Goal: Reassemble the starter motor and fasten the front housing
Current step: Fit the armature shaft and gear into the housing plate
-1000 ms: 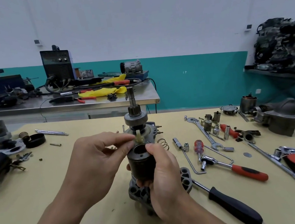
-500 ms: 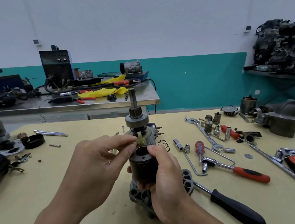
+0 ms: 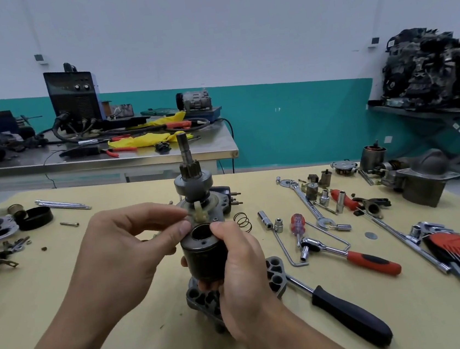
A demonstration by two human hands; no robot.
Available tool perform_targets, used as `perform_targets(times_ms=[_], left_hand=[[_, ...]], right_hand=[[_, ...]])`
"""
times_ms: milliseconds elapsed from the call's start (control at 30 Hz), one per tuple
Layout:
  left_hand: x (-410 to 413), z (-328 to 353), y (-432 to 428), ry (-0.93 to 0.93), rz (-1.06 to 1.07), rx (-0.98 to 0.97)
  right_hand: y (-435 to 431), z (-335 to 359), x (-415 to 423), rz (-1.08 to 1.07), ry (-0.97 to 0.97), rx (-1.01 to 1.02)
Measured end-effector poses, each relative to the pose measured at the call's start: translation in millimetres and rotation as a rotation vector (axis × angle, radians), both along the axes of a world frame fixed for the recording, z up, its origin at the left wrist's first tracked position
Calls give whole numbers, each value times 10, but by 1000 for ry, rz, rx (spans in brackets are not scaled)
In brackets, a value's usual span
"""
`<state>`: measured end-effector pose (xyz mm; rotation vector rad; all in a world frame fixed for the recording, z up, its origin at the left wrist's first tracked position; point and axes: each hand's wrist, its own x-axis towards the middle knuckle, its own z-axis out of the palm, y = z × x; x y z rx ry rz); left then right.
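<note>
The starter motor stands upright at the middle of the yellow table [image 3: 101, 309], its pinion shaft [image 3: 188, 162] pointing up above a grey drive collar [image 3: 193, 182]. A dark solenoid cylinder [image 3: 204, 259] with an open bore sits in front of it. My right hand [image 3: 243, 276] grips this cylinder from the right, thumb on its rim. My left hand [image 3: 123, 252] has its thumb and fingertips at the cream plastic lever [image 3: 199, 212] between cylinder and collar. The grey front housing [image 3: 427, 180] lies far right on the table.
A spring [image 3: 242, 221], sockets, a red screwdriver [image 3: 297, 224], a ratchet [image 3: 350, 255], a black-handled breaker bar [image 3: 351, 315] and hex keys [image 3: 459, 257] lie to the right. Loose motor parts and a black ring [image 3: 34, 218] lie at the left. A steel bench [image 3: 101, 160] stands behind.
Both hands and the motor stay almost in place. My left fingertips have shifted slightly at the plastic lever, and the view has dropped a little.
</note>
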<state>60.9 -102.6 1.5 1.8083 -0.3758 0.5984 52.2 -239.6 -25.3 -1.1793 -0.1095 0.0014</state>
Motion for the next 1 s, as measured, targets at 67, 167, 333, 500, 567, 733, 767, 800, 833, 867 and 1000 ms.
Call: perform_targets(times_ms=[67, 167, 333, 500, 567, 733, 767, 800, 833, 867, 1000], left_hand=[[-1, -4, 1, 10, -18, -29], [-2, -7, 5, 22, -56, -61], [3, -5, 54, 44, -113, -52], [2, -20, 51, 29, -120, -17], [-12, -21, 24, 15, -103, -22], [-5, -42, -14, 54, -87, -137], [0, -46, -12, 69, -87, -158], [0, -46, -10, 78, -88, -168], [-1, -46, -7, 83, -89, -168], [-4, -46, -2, 83, -92, -162], [-13, -81, -2, 57, -65, -73]], right_hand=[[0, 8, -6, -1, 5, 3], [7, 13, -14, -3, 9, 9], [12, 9, -17, -1, 0, 21], [15, -11, -4, 2, 4, 13], [9, -11, -2, 11, 1, 20], [5, -7, -7, 11, -14, 15], [7, -8, -10, 10, -18, 9], [10, -7, -15, 8, -21, 4], [12, -3, -20, 6, -22, 0], [14, -1, -23, 4, -21, -1], [16, 19, -35, -4, -7, -5]])
